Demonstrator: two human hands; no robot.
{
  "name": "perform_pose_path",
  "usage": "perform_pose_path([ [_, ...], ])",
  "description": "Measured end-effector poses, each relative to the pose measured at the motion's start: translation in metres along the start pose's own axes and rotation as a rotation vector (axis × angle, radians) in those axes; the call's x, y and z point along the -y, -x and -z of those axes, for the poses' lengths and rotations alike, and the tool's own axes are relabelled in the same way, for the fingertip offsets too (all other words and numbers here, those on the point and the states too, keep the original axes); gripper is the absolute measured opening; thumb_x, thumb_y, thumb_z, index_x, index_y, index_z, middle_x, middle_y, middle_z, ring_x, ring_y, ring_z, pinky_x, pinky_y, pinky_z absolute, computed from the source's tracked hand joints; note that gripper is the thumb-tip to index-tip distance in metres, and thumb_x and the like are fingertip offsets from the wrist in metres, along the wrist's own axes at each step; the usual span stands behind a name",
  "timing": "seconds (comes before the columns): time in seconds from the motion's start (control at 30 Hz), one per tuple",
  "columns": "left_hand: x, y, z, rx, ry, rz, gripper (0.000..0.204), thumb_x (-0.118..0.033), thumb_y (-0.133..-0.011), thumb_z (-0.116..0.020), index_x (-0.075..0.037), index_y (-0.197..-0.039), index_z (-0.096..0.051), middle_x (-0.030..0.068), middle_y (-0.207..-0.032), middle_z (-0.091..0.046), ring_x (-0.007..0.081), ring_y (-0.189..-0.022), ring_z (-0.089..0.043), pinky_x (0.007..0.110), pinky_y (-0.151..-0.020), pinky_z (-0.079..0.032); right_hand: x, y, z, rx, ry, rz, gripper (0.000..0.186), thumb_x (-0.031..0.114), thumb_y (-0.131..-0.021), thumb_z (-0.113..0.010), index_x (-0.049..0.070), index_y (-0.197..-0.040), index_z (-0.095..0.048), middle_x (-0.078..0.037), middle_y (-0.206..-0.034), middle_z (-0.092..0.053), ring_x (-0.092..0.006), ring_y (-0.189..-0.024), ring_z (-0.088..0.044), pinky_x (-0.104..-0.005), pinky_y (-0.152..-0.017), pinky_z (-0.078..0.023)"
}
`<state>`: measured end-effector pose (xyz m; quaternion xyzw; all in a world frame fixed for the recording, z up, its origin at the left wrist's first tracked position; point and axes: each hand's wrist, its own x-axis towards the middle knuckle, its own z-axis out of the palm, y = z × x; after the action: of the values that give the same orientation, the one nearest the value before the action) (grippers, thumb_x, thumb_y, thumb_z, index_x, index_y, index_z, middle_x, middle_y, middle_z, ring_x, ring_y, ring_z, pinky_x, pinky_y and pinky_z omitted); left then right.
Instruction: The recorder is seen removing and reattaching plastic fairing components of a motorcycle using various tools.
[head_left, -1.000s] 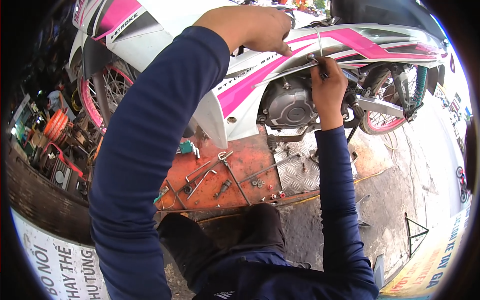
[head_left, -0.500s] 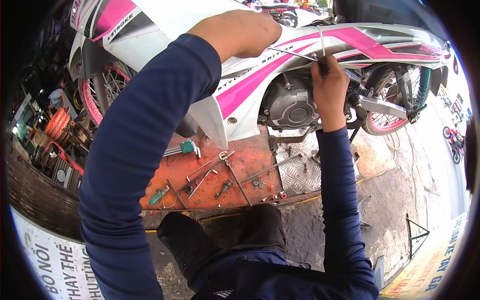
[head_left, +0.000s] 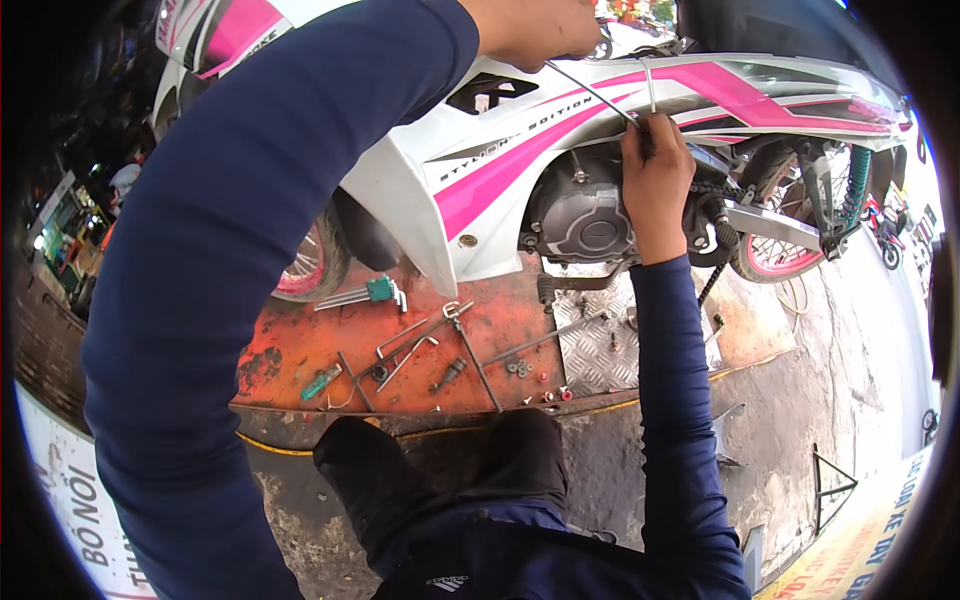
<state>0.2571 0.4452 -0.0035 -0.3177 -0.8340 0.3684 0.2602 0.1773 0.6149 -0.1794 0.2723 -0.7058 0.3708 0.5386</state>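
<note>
A white motorbike with pink and black stripes (head_left: pixel 487 205) stands side-on before me. My left hand (head_left: pixel 535 32), at the top, is closed round the upper end of a thin metal rod (head_left: pixel 592 92); its grip end is hidden in my palm. The rod slants down to the right toward the bike's side panel. There my right hand (head_left: pixel 657 190) has its fingers pinched together at the rod's lower end, above the grey engine cover (head_left: pixel 592 222); what they hold is hidden. A second slim silver piece (head_left: pixel 652 85) runs down the panel to those fingers.
Below the bike, an orange metal platform (head_left: pixel 290 345) carries a hex key set (head_left: pixel 378 290), a green-handled tool (head_left: pixel 322 382), T-handled wrenches (head_left: pixel 472 355) and several small nuts (head_left: pixel 518 369). A black triangular frame (head_left: pixel 833 480) lies on the concrete at right.
My left hand has moved up and slightly right, its sleeve swinging left and uncovering more of the panel. The rod is steeper. My right hand stays almost in place.
</note>
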Motion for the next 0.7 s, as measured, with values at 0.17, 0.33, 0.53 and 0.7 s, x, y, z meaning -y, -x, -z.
perform_pose_path([
  [0.17, 0.010, -0.016, 0.002, -0.114, -0.103, -0.057, 0.011, -0.007, -0.073, -0.059, -0.007, -0.077, -0.069, 0.0134, -0.082, -0.068, 0.0307, -0.081, -0.067, 0.041, -0.070, -0.053, 0.000, 0.000, -0.001, -0.016, 0.000, 0.022, 0.010, 0.008, -0.083, -0.060, 0.003, -0.092, -0.058, -0.015, -0.082, -0.059, -0.0346, -0.071, -0.059, -0.0420, -0.062, -0.046],
  [0.33, 0.014, -0.025, -0.002, -0.150, -0.177, -0.099, 0.012, -0.010, -0.075, -0.059, -0.008, -0.077, -0.070, 0.0118, -0.083, -0.069, 0.0291, -0.081, -0.068, 0.040, -0.070, -0.053, 0.001, -0.002, 0.000, -0.020, 0.036, 0.023, 0.009, 0.011, -0.085, -0.058, 0.003, -0.090, -0.058, -0.016, -0.084, -0.060, -0.0367, -0.074, -0.059, -0.0433, -0.065, -0.046],
  [0.53, 0.002, -0.036, -0.005, -0.213, -0.232, 0.083, 0.017, -0.013, -0.078, -0.055, -0.008, -0.080, -0.072, 0.0114, -0.085, -0.070, 0.0257, -0.082, -0.069, 0.037, -0.072, -0.054, 0.006, -0.002, -0.002, -0.024, 0.019, -0.018, 0.011, 0.014, -0.087, -0.058, 0.003, -0.089, -0.057, -0.016, -0.085, -0.059, -0.0381, -0.078, -0.058, -0.0447, -0.066, -0.045],
  [0.7, -0.085, 0.017, 0.001, -0.971, 0.422, 0.137, 0.036, -0.021, -0.080, -0.064, -0.007, -0.114, -0.061, 0.0132, -0.101, -0.064, 0.0263, -0.089, -0.065, 0.037, -0.073, -0.053, 0.002, -0.001, 0.033, -0.095, 0.074, 0.092, 0.010, 0.014, -0.086, -0.061, 0.005, -0.090, -0.059, -0.012, -0.090, -0.058, -0.0363, -0.080, -0.058, -0.0431, -0.067, -0.046],
])
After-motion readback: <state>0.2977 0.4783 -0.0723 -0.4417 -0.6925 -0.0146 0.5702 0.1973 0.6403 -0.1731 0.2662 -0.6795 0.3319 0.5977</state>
